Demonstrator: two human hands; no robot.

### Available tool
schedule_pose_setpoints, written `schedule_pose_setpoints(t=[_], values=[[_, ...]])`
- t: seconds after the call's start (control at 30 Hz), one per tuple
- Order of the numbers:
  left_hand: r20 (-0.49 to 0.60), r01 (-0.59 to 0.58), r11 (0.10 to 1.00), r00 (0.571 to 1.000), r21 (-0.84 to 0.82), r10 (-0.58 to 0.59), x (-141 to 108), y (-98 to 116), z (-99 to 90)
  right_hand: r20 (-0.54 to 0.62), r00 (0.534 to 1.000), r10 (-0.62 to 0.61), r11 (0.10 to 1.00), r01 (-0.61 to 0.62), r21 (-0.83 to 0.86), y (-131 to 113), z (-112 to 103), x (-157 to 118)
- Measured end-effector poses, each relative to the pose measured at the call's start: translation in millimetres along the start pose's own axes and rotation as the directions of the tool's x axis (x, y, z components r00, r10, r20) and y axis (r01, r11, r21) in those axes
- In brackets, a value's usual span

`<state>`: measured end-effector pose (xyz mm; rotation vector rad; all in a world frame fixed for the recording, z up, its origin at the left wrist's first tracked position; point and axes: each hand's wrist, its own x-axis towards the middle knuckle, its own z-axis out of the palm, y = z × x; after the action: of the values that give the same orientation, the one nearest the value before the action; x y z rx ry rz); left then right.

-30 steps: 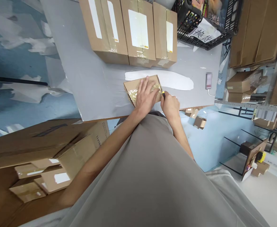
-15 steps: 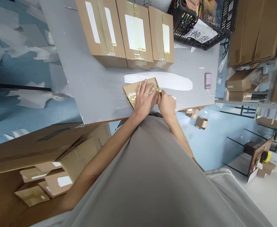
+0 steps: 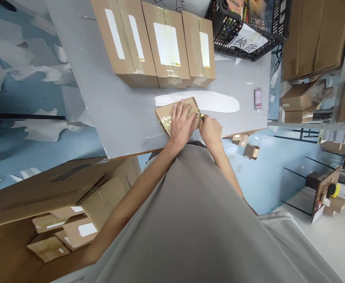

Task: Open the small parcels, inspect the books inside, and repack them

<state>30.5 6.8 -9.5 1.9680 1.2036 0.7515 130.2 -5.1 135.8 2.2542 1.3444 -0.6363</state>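
Observation:
A small flat cardboard box (image 3: 172, 112), crossed by shiny tape, lies at a slant near the front edge of the table. Across its top rests my left hand (image 3: 182, 122), palm down with the fingers spread, pressing on it. My right hand (image 3: 211, 129) is closed at the box's right end, wrapped round a utility knife (image 3: 202, 118). Only a small yellow and black part of the knife shows; its blade cannot be made out. A long white sheet (image 3: 219, 101) lies on the table just behind the box.
Taped cartons with white labels (image 3: 166, 45) stand behind. A black plastic crate (image 3: 234, 43) is at the back right, with a phone (image 3: 257, 98) on a cable nearer. An open large carton (image 3: 66, 181) holding smaller boxes stands at lower left; shelving (image 3: 342, 94) is at right.
The view has shifted slightly. My right hand with the utility knife sits slightly farther from my left hand, at the box's right end. My left hand stays flat on the box.

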Motion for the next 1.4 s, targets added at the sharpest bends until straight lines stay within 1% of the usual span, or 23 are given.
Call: schedule_pose_setpoints(t=[0.13,0.23,0.33,0.47,0.63,0.7,0.77,0.87,0.93,1.0,1.2,1.4], values=[[0.007,0.020,0.999,1.000,-0.025,-0.020,0,1,-1.4,-0.003,1.000,-0.010,1.000,0.010,0.011,2,3,-3],[0.027,0.030,0.999,0.999,-0.031,-0.029,-2,3,-1.5,0.023,1.000,0.015,1.000,-0.015,0.015,5,5,-10],[0.033,0.033,0.999,0.999,-0.004,-0.033,-4,3,0.6,0.041,0.999,0.025,1.000,-0.025,0.018,9,7,-11],[-0.004,0.014,0.999,1.000,0.043,-0.014,-5,1,2.8,0.027,1.000,-0.016,0.999,0.015,0.030,13,10,-8],[0.003,0.019,0.996,1.000,0.086,-0.020,-7,1,0.6,0.084,0.996,-0.012,1.000,0.009,0.027,26,13,-22],[0.007,0.031,0.996,0.999,0.085,-0.031,-8,3,0.3,0.090,0.995,-0.032,0.999,0.029,0.040,31,14,-24],[0.014,0.043,0.996,0.999,0.075,-0.045,-11,3,1.2,0.065,0.995,-0.076,0.995,0.071,0.067,33,13,-19],[0.030,0.057,0.996,0.998,0.065,-0.059,-14,3,3.4,0.025,0.990,-0.140,0.986,0.137,0.093,29,13,-1],[0.032,0.057,0.996,0.998,0.067,-0.059,-14,2,4.4,0.022,0.988,-0.155,0.984,0.152,0.091,24,13,9],[0.027,0.052,0.996,0.998,0.077,-0.054,-14,3,4.6,0.021,0.990,-0.138,0.987,0.136,0.081,21,12,13],[0.026,0.048,0.997,0.998,0.062,-0.050,-15,5,4.2,0.028,0.996,-0.082,0.996,0.081,0.033,16,8,6],[0.022,0.018,0.998,1.000,0.059,-0.019,-16,2,6.1,0.043,0.997,-0.065,0.998,0.065,0.003,10,-1,17]])
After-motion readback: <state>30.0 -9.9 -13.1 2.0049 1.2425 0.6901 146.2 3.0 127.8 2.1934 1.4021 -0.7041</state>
